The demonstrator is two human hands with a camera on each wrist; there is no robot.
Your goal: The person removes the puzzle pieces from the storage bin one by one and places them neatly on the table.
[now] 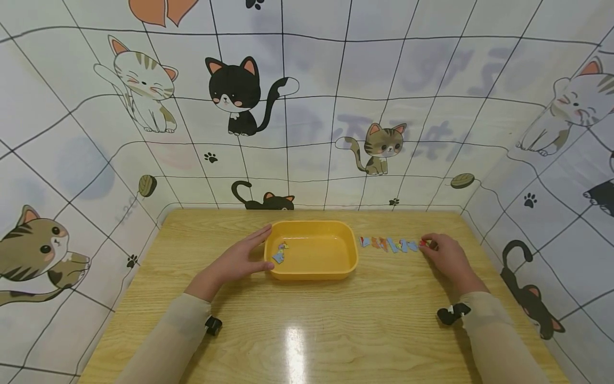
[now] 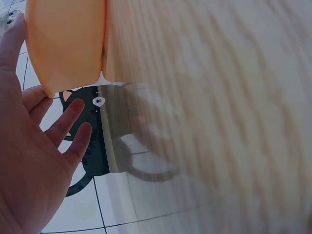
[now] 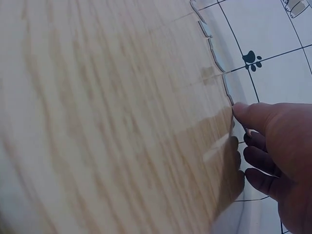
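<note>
My left hand [image 1: 238, 260] rests at the left end of a yellow plastic tray [image 1: 313, 276]. Its thumb touches the near corner and its fingers reach along the far side, loosely spread in the left wrist view. Inside the tray, a few small blue and orange puzzle pieces [image 1: 279, 257] lie by the left wall. To the tray's right, several more pieces [image 1: 393, 245] form a row on the table. At the row's right end my right hand [image 1: 448, 257] pinches a small red puzzle piece [image 1: 423, 243] between thumb and fingers, mostly covered by the fingertips.
A light wooden table [image 1: 336, 320] carries everything. Behind it and at both sides stand white walls [image 1: 312, 117] with cat drawings and a black grid. Dark wrist cameras sit at both cuffs, the right one [image 1: 453, 313] low over the tabletop.
</note>
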